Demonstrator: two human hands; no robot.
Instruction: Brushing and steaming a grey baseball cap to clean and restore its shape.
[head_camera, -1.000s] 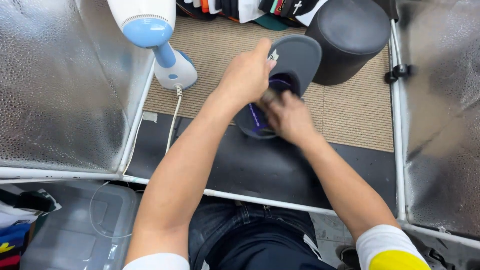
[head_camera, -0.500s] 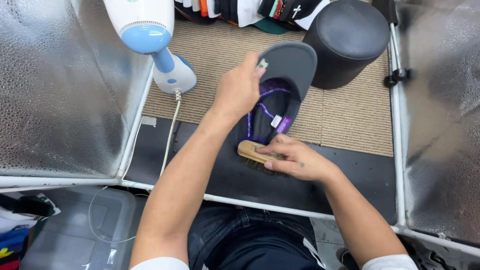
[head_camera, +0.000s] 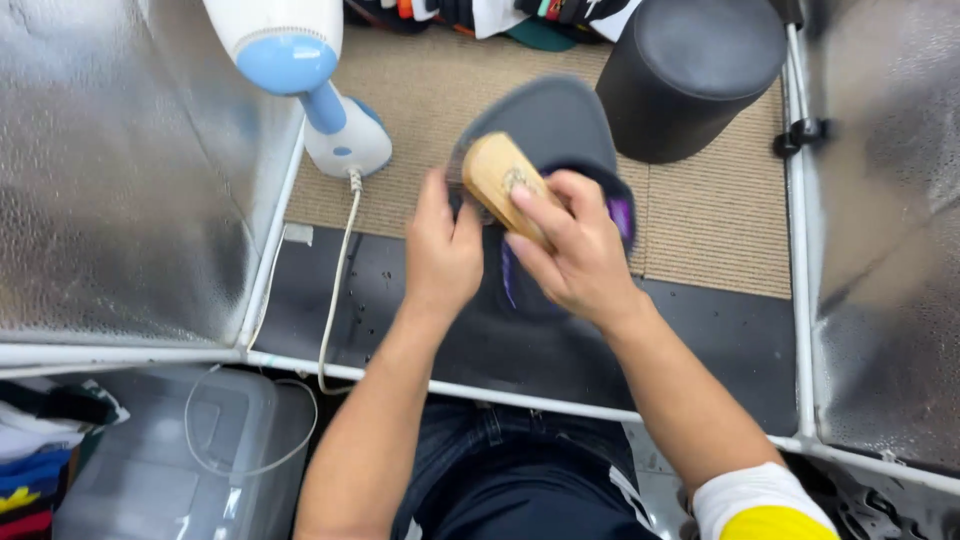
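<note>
A dark grey cap (head_camera: 550, 125) with a purple lining is held up over the black tray floor, its flat brim pointing away from me. My left hand (head_camera: 440, 250) grips the cap's left side. My right hand (head_camera: 575, 250) is closed around a small wooden brush (head_camera: 500, 175), whose pale oval back faces up against the cap's crown. The brush bristles are hidden beneath it.
A white and blue handheld appliance (head_camera: 300, 70) stands at the upper left, its cord (head_camera: 335, 290) trailing down over the tray edge. A black round stool (head_camera: 690, 70) sits at the upper right. Reflective silver panels (head_camera: 120, 170) flank both sides. A clear plastic bin (head_camera: 170, 460) sits at lower left.
My right hand picked the wooden brush up from the black floor and brought it onto the cap. The cap shifted closer to me and tilted, still held by my left hand.
</note>
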